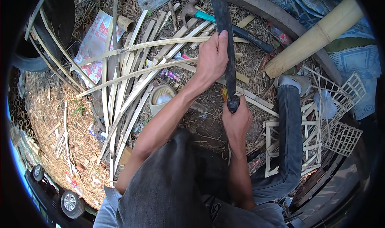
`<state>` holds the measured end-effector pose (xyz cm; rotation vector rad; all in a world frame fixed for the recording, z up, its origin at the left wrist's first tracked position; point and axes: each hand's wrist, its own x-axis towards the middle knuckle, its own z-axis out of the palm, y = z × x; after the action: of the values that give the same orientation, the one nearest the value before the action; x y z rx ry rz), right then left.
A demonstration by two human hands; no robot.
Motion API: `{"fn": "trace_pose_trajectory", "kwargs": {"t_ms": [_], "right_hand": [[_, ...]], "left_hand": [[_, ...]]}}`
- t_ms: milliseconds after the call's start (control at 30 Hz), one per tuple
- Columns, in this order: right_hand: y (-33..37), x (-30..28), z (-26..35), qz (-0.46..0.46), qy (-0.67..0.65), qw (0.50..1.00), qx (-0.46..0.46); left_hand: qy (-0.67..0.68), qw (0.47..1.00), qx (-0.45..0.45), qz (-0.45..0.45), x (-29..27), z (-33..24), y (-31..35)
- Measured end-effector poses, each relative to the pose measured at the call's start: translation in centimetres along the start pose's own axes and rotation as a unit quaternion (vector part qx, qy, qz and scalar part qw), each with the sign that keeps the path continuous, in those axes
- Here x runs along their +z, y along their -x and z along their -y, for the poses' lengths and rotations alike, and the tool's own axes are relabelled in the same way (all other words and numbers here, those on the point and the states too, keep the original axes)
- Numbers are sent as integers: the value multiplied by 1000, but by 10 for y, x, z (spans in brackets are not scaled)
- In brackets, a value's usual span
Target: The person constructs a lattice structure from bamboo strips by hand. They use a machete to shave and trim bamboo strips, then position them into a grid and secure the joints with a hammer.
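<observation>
A machete (230,73) with a dark blade points away from me, its black handle closed in my right hand (236,117). My left hand (212,59) is closed at the blade's left edge, its thumb lying over the metal. The other left fingers are curled and partly hidden. Two long, pale bamboo strips (160,43) run from the left toward that hand, and pieces show again past the blade. Whether the hand also grips one of them, I cannot tell. A claw hammer (208,17) with a teal and black handle lies just beyond, partly behind the blade.
Many split bamboo strips (120,95) lie piled at the left. A thick bamboo pole (317,37) slants in from the upper right. Bamboo lattice frames (345,139) sit beyond my right leg (289,123). A beige sandal (162,97) and printed plastic sheet (94,45) rest on straw-covered ground.
</observation>
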<state>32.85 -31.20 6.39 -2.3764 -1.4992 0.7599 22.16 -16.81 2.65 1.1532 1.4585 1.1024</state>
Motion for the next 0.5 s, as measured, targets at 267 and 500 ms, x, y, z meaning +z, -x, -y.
{"fn": "trace_pose_trajectory", "kwargs": {"t_ms": [267, 500], "right_hand": [[2, -4, 4, 10, 46, 999, 24], [-8, -17, 5, 95, -7, 995, 24]], "left_hand": [[76, 997, -26, -3, 4, 13, 17], [115, 993, -34, 1, -3, 6, 11]]}}
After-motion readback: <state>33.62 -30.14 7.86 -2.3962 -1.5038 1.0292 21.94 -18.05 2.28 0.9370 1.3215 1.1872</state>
